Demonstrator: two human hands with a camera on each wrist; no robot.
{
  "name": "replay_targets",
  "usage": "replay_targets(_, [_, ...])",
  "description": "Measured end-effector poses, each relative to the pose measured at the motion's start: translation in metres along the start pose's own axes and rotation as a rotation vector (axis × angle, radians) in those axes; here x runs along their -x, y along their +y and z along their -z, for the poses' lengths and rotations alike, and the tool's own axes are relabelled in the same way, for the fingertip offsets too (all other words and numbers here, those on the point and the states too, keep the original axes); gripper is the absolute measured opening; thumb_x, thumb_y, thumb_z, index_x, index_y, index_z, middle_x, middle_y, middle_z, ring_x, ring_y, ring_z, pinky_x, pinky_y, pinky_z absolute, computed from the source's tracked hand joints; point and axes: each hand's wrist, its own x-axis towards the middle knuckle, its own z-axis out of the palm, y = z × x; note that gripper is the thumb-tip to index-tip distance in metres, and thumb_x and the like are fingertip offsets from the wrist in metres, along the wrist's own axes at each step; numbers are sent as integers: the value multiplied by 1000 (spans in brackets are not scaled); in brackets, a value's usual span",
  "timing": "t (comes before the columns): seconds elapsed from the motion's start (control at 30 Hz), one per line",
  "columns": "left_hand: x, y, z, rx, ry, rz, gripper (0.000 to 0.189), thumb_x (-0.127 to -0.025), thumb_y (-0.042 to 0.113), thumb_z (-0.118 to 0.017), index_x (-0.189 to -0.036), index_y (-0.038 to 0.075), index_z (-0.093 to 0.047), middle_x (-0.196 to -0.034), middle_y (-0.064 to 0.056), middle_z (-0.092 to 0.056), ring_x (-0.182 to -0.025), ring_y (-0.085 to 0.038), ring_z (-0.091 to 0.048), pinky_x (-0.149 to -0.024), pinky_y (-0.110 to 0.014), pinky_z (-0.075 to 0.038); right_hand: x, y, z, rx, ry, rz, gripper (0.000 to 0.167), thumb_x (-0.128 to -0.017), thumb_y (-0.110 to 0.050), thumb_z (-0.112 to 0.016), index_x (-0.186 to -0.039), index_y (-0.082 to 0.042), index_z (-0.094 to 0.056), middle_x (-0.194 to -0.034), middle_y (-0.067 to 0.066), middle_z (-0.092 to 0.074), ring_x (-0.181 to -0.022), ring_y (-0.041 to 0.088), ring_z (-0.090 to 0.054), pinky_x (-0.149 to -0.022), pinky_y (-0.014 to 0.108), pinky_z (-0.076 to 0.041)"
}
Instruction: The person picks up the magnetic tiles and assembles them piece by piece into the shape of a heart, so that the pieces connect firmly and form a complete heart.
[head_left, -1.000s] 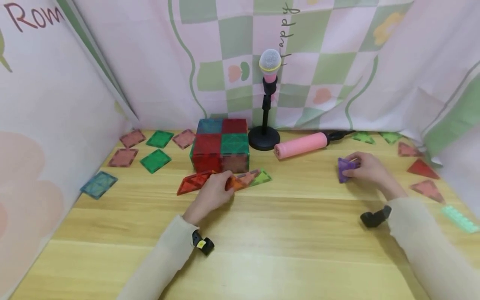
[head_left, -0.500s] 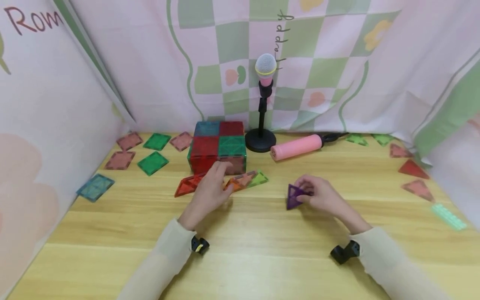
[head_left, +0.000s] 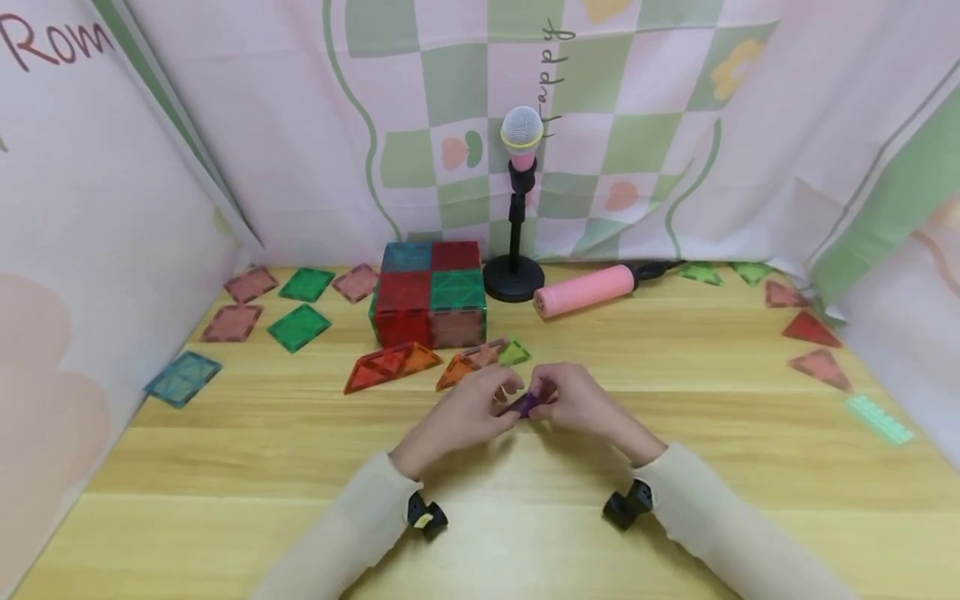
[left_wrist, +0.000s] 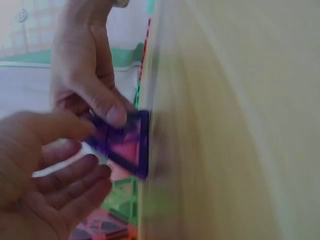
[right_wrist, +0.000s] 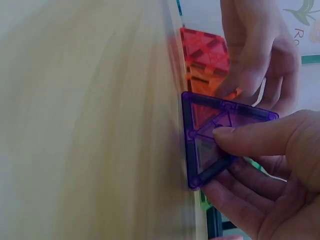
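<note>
A translucent purple triangular magnetic tile (right_wrist: 209, 131) stands on edge on the table, pinched between the thumb and fingers of my right hand (head_left: 576, 404). My left hand (head_left: 468, 414) reaches to the tile's other side. Its fingers look loosely bent around the tile's near corner in the left wrist view; firm contact cannot be made out. Just behind both hands, red and orange triangular tiles (head_left: 392, 365) form a row with another orange tile (head_left: 454, 372) and a lime-green tile (head_left: 514, 353). Beyond them sits a block of square magnetic tiles (head_left: 429, 293) in red, green, blue and pink.
A toy microphone on a stand (head_left: 516, 208) and a pink cylinder (head_left: 585, 292) stand at the back. Loose square tiles (head_left: 300, 328) lie left, with a blue tile (head_left: 183, 377). Triangular tiles (head_left: 812, 329) and a mint-green strip (head_left: 879, 419) lie right.
My right hand has carried the purple tile left from the right side to the middle. My left hand has left the row of triangles and moved right and nearer to meet it.
</note>
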Motion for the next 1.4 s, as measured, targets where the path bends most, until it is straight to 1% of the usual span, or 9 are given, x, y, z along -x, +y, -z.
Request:
replay_targets(0.2, [-4, -4, -7, -10, -11, 49, 11, -83, 1, -68, -90, 8, -64, -81, -4, -65, -74, -11, -58, -65, -20, -46, 2, -2, -2, -17, -4, -31, 20, -71, 4, -76, -77, -9, -61, -77, 2, -68, -74, 11, -63, -68, 27, -52])
replay_targets(0.33, [-4, -6, -10, -53, 4, 47, 10, -83, 2, -68, -91, 7, -65, -83, -3, -66, -76, -11, -60, -67, -21, -47, 14, 11, 21, 7, 46, -35, 18, -72, 5, -74, -84, -3, -63, -82, 8, -67, -79, 18, -63, -72, 31, -55])
replay_targets(0.5, [-3, -5, -9, -70, -1, 80, 10, -84, 4, -69, -92, 8, -65, -86, -3, -67, -78, -12, -62, -69, -22, -49, 39, 60, 80, 143, 190, -198, 25, -79, -4, -73, -99, 6, -61, -88, 19, -66, -81, 28, -64, -72, 31, -54])
replay_targets(0.7, [-3, -4, -7, -56, -6, 102, 9, -84, 4, -68, -92, 7, -66, -86, -3, -68, -79, -13, -63, -70, -22, -49, 85, 147, 161, 317, 246, -483, 53, -86, -21, -67, -115, 19, -48, -108, 42, -53, -94, 53, -53, -78, 58, -44])
replay_targets(0.8, [-3, -4, -8, -52, -6, 105, 9, -85, 5, -68, -93, 7, -66, -86, -3, -68, -79, -13, -63, -70, -22, -49, 109, 180, 189, 369, 241, -561, 57, -85, -28, -68, -98, 24, -49, -88, 41, -54, -78, 51, -54, -66, 53, -46])
replay_targets(0.93, [-3, -4, -9, -49, -3, 107, 8, -85, 6, -68, -92, 8, -66, -86, -3, -68, -79, -13, -63, -69, -21, -49, 130, 200, 209, 376, 154, -713, 53, -85, -46, -63, -64, 1, -54, -59, 12, -54, -57, 26, -50, -53, 33, -41])
replay_targets(1.03, [-3, -4, -9, -44, -4, 107, 7, -85, 6, -68, -92, 8, -67, -85, -3, -68, -77, -13, -63, -67, -20, -48, 134, 200, 213, 350, 90, -794, 54, -86, -51, -60, -53, -10, -53, -52, 3, -52, -55, 20, -48, -54, 29, -39])
replay_targets(1.27, [-3, -4, -8, -47, -4, 110, 8, -85, 6, -69, -91, 8, -66, -83, -4, -68, -75, -12, -63, -66, -20, -48, 113, 189, 204, 333, 23, -672, 45, -85, -46, -66, -61, -9, -57, -57, -1, -50, -57, 13, -47, -57, 26, -37])
replay_targets(1.4, [-4, -5, -9, -47, -8, 99, 7, -85, 5, -69, -91, 8, -66, -83, -4, -68, -74, -12, -62, -65, -19, -47, 99, 185, 186, 230, 116, -543, 32, -81, -29, -75, -71, -2, -64, -56, -3, -59, -52, 5, -48, -55, 21, -39])
